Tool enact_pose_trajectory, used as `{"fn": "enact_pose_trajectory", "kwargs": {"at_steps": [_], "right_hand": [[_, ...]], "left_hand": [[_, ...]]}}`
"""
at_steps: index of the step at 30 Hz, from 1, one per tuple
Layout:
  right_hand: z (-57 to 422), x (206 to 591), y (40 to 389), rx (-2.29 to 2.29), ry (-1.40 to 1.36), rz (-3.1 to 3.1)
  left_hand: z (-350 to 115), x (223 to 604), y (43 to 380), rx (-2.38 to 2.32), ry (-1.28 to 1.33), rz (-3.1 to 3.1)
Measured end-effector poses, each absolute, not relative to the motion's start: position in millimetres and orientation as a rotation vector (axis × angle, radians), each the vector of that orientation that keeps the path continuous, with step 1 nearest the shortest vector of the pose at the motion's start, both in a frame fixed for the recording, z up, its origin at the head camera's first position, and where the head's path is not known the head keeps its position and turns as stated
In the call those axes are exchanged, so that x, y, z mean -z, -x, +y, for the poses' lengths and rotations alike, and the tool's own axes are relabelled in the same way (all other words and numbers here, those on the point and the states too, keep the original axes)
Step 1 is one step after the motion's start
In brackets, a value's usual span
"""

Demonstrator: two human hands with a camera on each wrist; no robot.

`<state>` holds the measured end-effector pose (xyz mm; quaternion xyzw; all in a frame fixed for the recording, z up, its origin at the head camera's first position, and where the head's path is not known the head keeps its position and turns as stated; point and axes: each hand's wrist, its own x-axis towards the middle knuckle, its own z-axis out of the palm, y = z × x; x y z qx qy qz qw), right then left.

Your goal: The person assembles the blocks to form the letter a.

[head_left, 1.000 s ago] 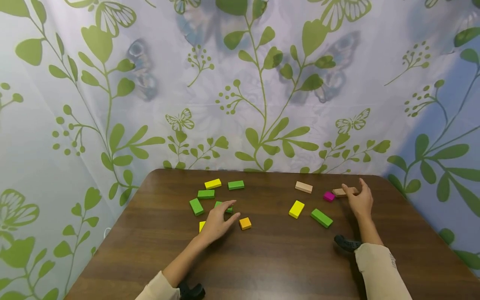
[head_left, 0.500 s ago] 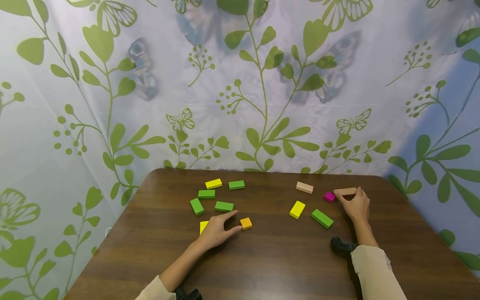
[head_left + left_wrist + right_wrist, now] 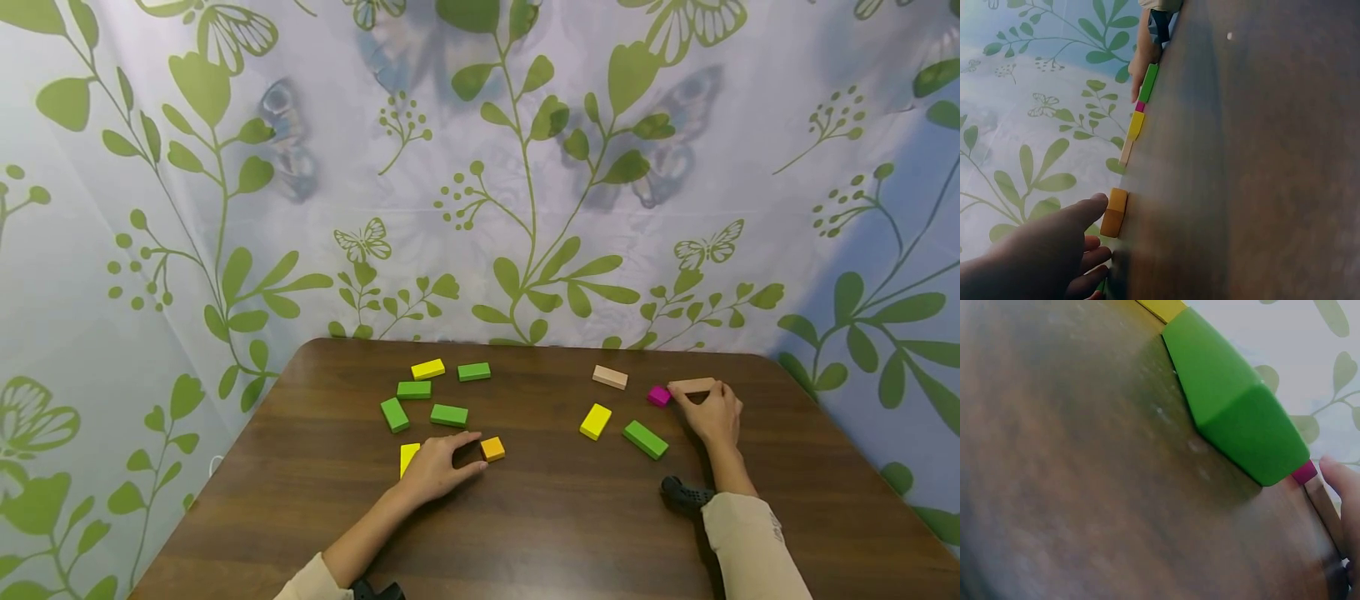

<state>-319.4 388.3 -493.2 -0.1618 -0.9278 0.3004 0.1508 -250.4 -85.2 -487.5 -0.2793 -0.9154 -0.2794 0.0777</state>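
Note:
In the head view my left hand is beside a small orange block, its thumb and index finger apart at the block's left side. The left wrist view shows the thumb close against the same orange block, with the other fingers loosely bent below. At the far right, my right hand pinches a plain wooden block lengthwise, thumb at its left end and fingers at its right. A magenta block lies just left of that thumb. In the right wrist view a green block fills the foreground.
Left of centre lie several green blocks, a yellow block and another yellow block partly behind the left hand. To the right are a yellow block, a green block and a wooden block. A patterned curtain hangs behind the table.
My right hand has come down around the wooden block, its fingers closing on the ends. My left hand has moved down and slightly right to the orange block, uncovering a green block.

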Motion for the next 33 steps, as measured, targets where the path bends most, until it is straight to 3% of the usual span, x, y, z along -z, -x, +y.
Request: {"fn": "enact_pose_trajectory", "kwargs": {"at_steps": [33], "right_hand": [[389.2,494.7,319.4,-0.815,0.5,-2.629]], "left_hand": [[-70.5,488.5,250.2,0.796,0.761,-2.705]]}}
